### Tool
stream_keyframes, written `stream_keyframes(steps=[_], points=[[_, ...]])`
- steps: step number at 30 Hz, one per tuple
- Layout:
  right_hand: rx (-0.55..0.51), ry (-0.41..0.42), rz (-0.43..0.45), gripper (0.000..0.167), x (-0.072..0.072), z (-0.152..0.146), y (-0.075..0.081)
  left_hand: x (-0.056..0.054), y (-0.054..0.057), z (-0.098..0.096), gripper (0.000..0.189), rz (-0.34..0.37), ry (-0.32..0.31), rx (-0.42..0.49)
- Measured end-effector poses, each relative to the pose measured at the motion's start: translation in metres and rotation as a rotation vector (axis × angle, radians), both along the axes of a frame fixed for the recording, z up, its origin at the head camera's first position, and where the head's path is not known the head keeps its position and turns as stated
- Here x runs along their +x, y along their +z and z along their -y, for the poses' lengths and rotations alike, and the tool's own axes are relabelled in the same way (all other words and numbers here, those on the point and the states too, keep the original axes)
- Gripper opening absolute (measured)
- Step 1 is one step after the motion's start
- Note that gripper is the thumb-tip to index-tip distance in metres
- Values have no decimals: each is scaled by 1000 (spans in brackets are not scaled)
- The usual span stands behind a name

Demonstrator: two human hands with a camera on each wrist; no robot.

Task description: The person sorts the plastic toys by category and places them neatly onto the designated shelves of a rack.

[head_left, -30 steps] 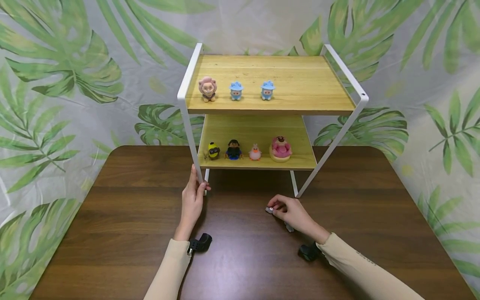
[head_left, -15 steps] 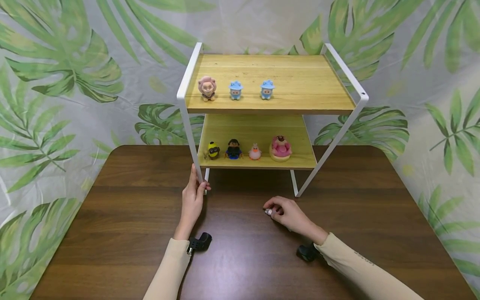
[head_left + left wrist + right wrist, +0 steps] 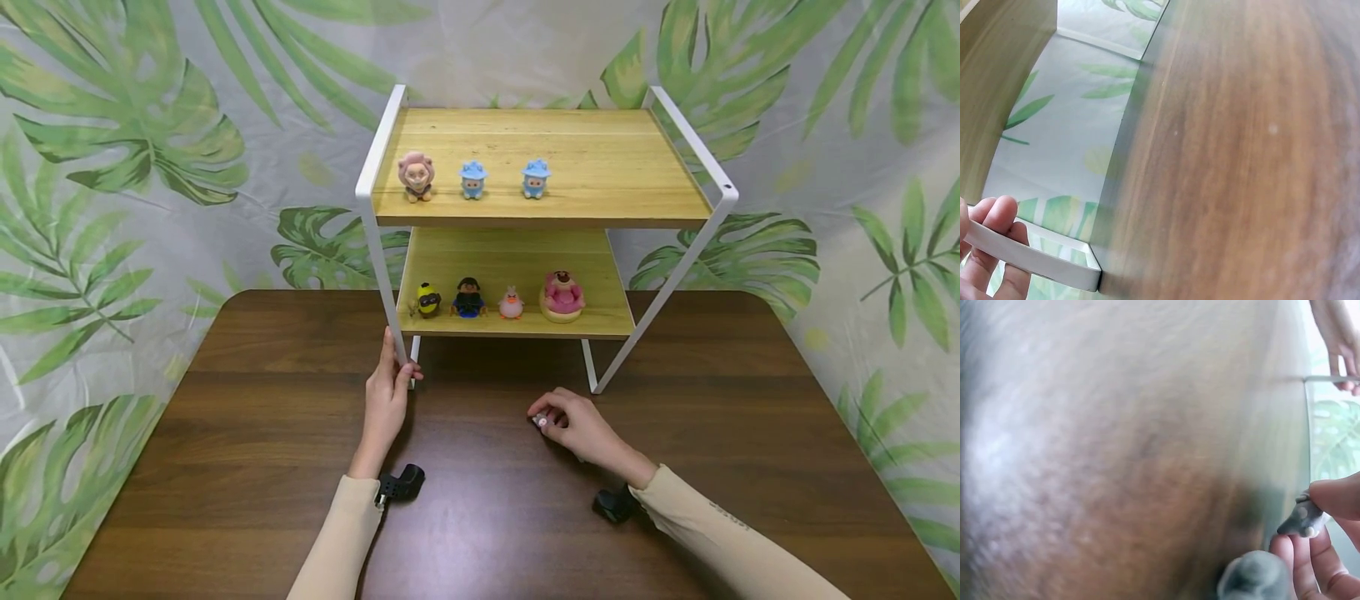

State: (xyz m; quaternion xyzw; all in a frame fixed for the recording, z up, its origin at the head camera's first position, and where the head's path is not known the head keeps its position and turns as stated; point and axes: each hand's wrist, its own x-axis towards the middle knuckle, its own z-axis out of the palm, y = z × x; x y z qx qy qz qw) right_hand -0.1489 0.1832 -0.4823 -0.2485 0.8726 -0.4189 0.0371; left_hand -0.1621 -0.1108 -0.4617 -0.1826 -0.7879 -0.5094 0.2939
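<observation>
My left hand (image 3: pixel 386 404) grips the front left white metal leg (image 3: pixel 385 279) of a two-tier shelf; in the left wrist view its fingers (image 3: pixel 1002 212) curl around the white bar. Low over the table in front of the shelf, my right hand (image 3: pixel 588 429) pinches a small grey figurine (image 3: pixel 542 422) between thumb and fingertips. The right wrist view shows this grey figurine (image 3: pixel 1304 519) with a pointed end and pale spots. A second grey figurine (image 3: pixel 1255 576) sits below the fingers there; the right hand hides it in the head view.
On the wooden upper board (image 3: pixel 600 158) stand a pink-maned figure (image 3: pixel 416 177) and two blue-hatted figures (image 3: pixel 535 179). The lower board (image 3: pixel 510 250) bears a yellow figure (image 3: pixel 427 300), a dark figure (image 3: pixel 468 298), a pink duck (image 3: pixel 511 304) and a pink bear (image 3: pixel 562 297). A brown table (image 3: pixel 262 433) lies beneath.
The figurine in my right hand has turned between the fingers. That hand has shifted slightly, covering the second grey figurine in the head view. My left hand stays on the leg.
</observation>
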Motion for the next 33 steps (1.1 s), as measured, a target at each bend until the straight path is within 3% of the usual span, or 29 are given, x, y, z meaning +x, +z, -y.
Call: stream_keyframes(steps=[18, 33], points=[[-117, -17, 102, 14, 7, 2, 33, 0, -1, 1, 99, -2, -15, 3], [-253, 4, 39, 19, 11, 1, 69, 0, -1, 0, 99, -14, -19, 4]])
